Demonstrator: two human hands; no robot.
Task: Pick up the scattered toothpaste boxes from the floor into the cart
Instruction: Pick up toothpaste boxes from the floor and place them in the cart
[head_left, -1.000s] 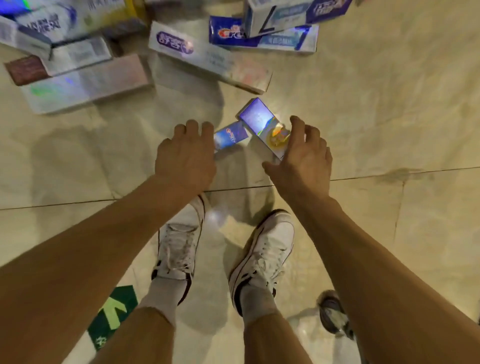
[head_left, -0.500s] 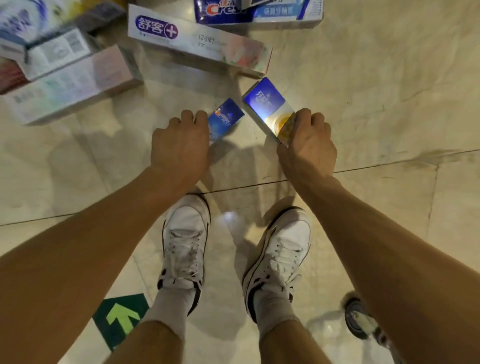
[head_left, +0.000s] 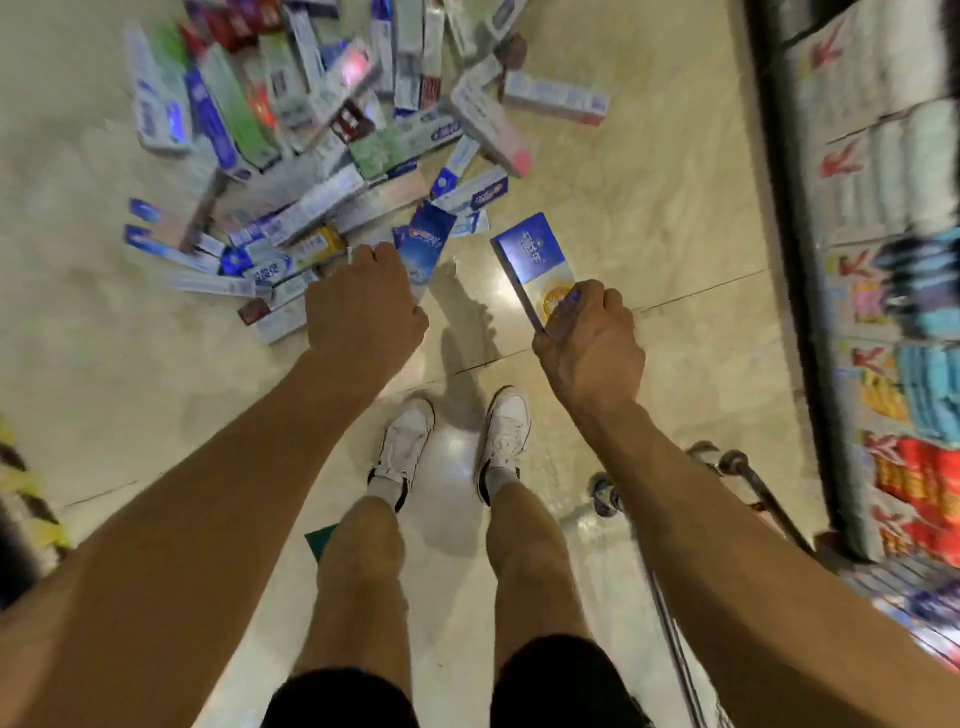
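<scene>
Boxes are in both hands, just this side of the pile (head_left: 311, 156): left hand (head_left: 363, 312) curled round a blue box (head_left: 427, 248), right hand (head_left: 589, 343) pinching a blue-and-yellow box (head_left: 535, 260) by its end. Best swing both to the cart (head_left: 737, 462) — right of the pile — with grips firm. Lettering is too blurred to read.

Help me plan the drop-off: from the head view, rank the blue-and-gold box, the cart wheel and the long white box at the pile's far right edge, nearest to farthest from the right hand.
1. Blue-and-gold box: gripped in the right hand itself.
2. Cart wheel: on the floor, beside the right foot.
3. Long white box: far ahead, at the top of the view.
</scene>
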